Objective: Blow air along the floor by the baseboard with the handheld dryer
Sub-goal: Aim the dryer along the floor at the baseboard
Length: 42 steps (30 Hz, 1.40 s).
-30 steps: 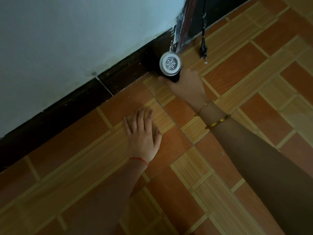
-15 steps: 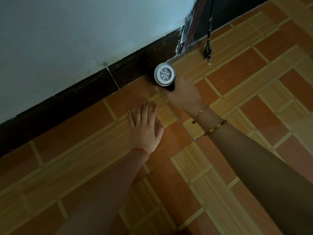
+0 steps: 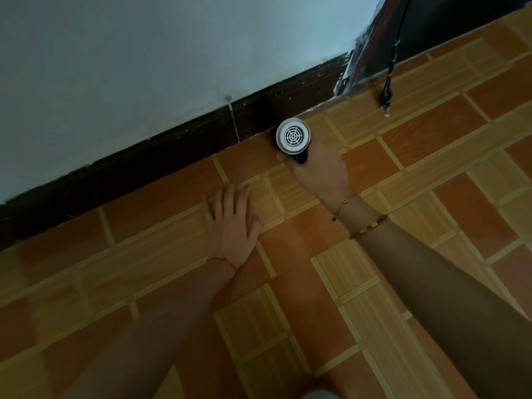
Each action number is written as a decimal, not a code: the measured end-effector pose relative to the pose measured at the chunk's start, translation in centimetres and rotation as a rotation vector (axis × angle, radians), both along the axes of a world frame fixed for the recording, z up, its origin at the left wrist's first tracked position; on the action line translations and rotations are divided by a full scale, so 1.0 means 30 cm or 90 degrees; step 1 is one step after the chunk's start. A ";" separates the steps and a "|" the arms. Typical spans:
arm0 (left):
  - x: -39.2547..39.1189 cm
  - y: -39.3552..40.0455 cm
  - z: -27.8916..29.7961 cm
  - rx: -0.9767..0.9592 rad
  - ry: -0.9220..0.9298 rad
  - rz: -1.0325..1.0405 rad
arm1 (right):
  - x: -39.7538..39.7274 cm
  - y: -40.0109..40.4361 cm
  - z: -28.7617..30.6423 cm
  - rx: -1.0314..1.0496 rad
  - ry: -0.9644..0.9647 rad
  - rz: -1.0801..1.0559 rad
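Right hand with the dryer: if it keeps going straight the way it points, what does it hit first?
Most likely the dark baseboard. The right hand aims the dryer up toward the wall, and the dryer's front end already sits close to the baseboard; whether they touch is unclear from this angle.

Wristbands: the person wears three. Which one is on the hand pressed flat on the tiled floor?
The thin red thread wristband, on the left hand; the two beaded gold bracelets sit on the right wrist.

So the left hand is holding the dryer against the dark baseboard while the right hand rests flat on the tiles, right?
Not quite: the hands are swapped. In the head view the right hand holds the dryer by the dark baseboard, while the left hand rests flat on the tiles.
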<state>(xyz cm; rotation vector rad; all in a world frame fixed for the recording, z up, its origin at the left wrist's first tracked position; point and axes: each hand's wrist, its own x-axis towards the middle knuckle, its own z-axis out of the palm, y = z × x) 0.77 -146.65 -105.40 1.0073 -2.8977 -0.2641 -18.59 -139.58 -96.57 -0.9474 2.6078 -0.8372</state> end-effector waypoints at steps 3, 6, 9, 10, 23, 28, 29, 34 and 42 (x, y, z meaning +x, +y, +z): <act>0.049 -0.011 -0.005 -0.007 0.016 0.050 | 0.060 -0.040 0.000 -0.015 -0.037 0.055; 0.083 -0.019 -0.017 -0.007 0.035 0.088 | 0.107 -0.078 0.005 -0.043 -0.074 0.096; 0.098 -0.026 -0.034 -0.005 0.049 0.097 | 0.119 -0.093 0.007 -0.062 -0.094 0.074; 0.098 -0.026 -0.038 -0.004 0.052 0.099 | 0.117 -0.093 0.005 -0.059 -0.085 0.059; 0.105 -0.032 -0.032 0.039 0.074 0.106 | 0.212 0.046 0.003 0.013 -0.118 0.120; 0.152 -0.030 0.005 0.051 0.059 0.120 | 0.247 0.091 0.010 0.042 -0.106 0.123; 0.172 -0.032 0.010 0.051 0.051 0.118 | 0.252 0.096 0.014 0.040 -0.098 0.114; 0.294 -0.041 0.018 0.048 0.017 0.126 | 0.308 0.115 0.032 0.045 -0.096 0.121; 0.441 -0.038 0.020 0.063 0.022 0.209 | 0.487 0.093 0.012 0.054 -0.140 0.298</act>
